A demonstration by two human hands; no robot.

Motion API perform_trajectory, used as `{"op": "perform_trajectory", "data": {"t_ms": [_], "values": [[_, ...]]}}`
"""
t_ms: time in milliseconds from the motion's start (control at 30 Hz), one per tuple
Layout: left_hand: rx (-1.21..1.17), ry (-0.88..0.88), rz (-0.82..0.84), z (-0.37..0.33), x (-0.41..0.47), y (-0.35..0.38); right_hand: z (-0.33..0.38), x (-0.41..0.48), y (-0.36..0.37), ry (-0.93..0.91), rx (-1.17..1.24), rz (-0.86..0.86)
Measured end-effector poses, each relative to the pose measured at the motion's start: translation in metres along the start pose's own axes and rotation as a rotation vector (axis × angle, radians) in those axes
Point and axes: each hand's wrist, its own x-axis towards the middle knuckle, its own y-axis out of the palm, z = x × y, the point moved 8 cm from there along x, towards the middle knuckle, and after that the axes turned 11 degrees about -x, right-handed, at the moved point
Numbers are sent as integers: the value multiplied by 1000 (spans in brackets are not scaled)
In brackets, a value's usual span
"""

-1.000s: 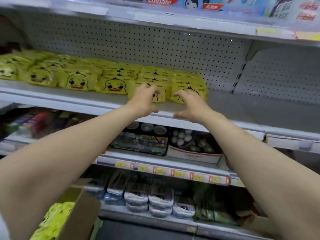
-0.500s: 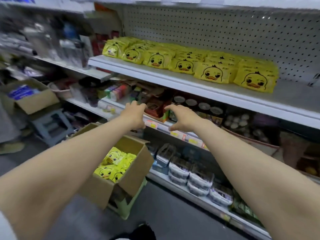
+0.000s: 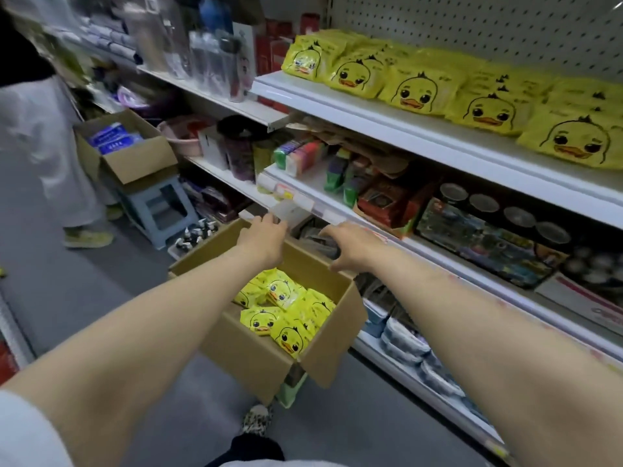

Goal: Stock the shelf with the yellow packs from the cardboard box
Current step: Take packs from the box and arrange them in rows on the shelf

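An open cardboard box [image 3: 247,355] stands low in front of the shelving on a green stool, with several yellow duck-face packs [image 3: 281,313] inside. More yellow duck packs [image 3: 418,91] lie in a row on the white upper shelf [image 3: 404,136]. My left hand [image 3: 261,239] hovers over the box's far rim, fingers apart, holding nothing. My right hand [image 3: 349,249] is just right of it, over the box's far right corner, also empty with fingers spread. Both forearms reach down from the near edge of the view.
A second cardboard box [image 3: 135,160] with blue packs sits on a grey stool [image 3: 158,210] to the left. A person in white trousers [image 3: 43,143] stands in the aisle at far left. Lower shelves hold assorted goods. My patterned shoe [image 3: 256,419] is below the box.
Both hands have come down from the duck packs on the upper shelf to above the cardboard box. The view has swung left and down, bringing the box to the centre.
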Motion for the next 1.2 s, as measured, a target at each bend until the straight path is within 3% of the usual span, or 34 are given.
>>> {"op": "perform_trajectory", "data": {"t_ms": [300, 667, 1000, 1200], "values": [[-24, 30, 311, 101, 105, 88, 31, 113, 108, 118, 111, 331], [-86, 42, 728, 164, 157, 268, 33, 136, 292, 356, 314, 717], [-75, 47, 811, 189, 175, 380, 29, 146, 393, 497, 273, 769], [-18, 24, 682, 185, 176, 404, 39, 151, 410, 556, 100, 716]]}}
